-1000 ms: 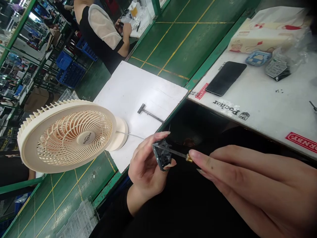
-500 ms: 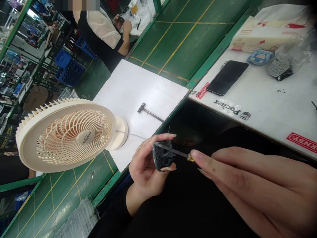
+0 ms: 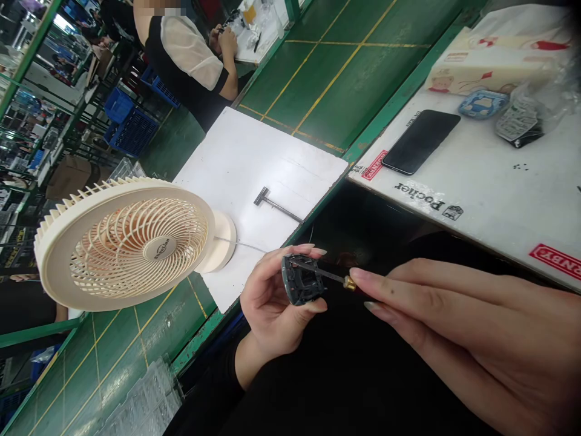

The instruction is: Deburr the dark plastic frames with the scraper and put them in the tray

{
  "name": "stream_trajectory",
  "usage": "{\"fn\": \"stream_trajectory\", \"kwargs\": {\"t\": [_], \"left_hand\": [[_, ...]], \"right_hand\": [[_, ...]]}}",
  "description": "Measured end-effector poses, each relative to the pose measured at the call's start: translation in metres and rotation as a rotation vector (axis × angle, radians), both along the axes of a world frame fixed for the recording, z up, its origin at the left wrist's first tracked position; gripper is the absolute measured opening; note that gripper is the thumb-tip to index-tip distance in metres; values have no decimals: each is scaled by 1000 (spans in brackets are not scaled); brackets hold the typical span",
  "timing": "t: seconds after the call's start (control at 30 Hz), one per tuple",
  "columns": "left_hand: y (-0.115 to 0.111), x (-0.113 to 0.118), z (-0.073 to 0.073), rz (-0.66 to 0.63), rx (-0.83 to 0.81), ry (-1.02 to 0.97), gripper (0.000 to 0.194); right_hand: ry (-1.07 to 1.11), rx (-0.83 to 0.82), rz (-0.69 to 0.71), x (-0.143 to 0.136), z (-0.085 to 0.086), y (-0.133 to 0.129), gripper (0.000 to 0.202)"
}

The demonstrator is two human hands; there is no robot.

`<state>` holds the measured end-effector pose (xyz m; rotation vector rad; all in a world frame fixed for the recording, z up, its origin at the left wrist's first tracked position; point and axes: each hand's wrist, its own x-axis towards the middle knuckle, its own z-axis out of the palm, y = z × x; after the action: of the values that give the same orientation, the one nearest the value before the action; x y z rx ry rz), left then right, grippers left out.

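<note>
A small black plastic part (image 3: 302, 283) is held between the thumb and fingers of my left hand (image 3: 272, 309), its hollow side turned to the right. My right hand (image 3: 467, 333) pinches the brass collar of a thin metal screwdriver (image 3: 330, 276) between thumb and forefinger. The blade reaches into the upper side of the black part; its very tip is hard to make out. Behind my left hand, a metal T-shaped tool (image 3: 278, 205) lies on the white board (image 3: 227, 151).
A cream fan (image 3: 127, 245) stands at left on the board. On the right table (image 3: 481, 181) lie a phone (image 3: 422, 142), a blue round packet (image 3: 483, 104), a plastic bag and tiny dark bits. A person (image 3: 181, 60) sits beyond the board.
The black part has turned slightly in my left hand, showing more of its hollow inside. The screwdriver stays at it. The other person's hands have moved closer together.
</note>
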<state>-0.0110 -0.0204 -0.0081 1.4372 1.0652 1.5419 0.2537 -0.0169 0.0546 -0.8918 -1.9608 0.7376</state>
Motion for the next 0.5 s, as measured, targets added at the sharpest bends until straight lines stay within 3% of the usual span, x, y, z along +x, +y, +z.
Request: {"fn": "stream_trajectory", "kwargs": {"t": [0.2,0.37,0.5], "left_hand": [[1,9,5,0,61,-54,69],[1,10,5,10,55,-61,67],[1,12,2,5,75,-81,66]], "right_hand": [[16,-6,-35,-5,0,4,52],[50,-1,8,0,-4,6,63],[56,-12,17,0,-1,8,58]]}}
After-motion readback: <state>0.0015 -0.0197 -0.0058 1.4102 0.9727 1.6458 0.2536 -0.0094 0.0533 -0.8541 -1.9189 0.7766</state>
